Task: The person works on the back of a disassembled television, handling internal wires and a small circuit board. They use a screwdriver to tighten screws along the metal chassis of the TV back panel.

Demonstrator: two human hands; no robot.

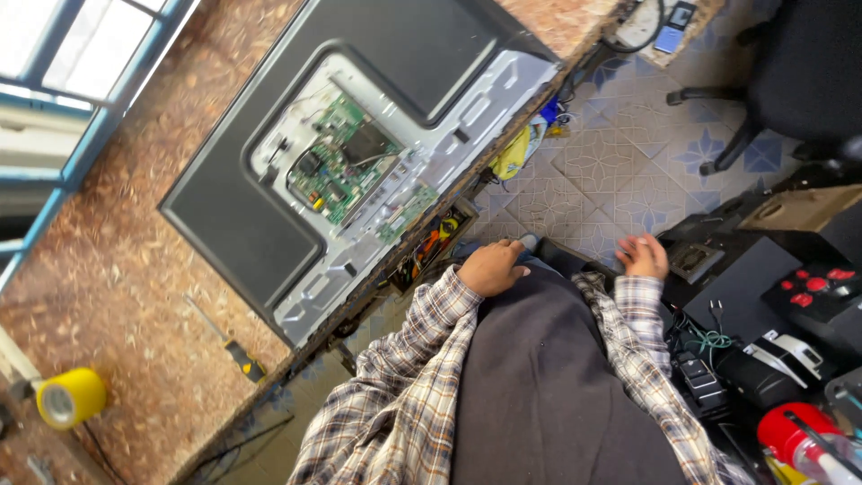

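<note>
My left hand (492,267) rests on my left thigh with its fingers curled into a loose fist, and nothing shows in it. My right hand (643,256) lies on my right knee with the fingers spread, holding nothing. Both wear plaid shirt sleeves over a dark apron. A flat television (359,153) lies face down on the speckled worktop (117,269) to my left. Its back cover is off, baring a green circuit board (346,162) on the metal chassis. The left hand is the one nearer the television's edge.
A screwdriver with a yellow and black handle (235,350) and a roll of yellow tape (70,396) lie on the worktop. An open drawer with tools (435,242) sits under its edge. Black equipment (763,296), a red-capped bottle (795,431) and an office chair (790,72) stand at the right.
</note>
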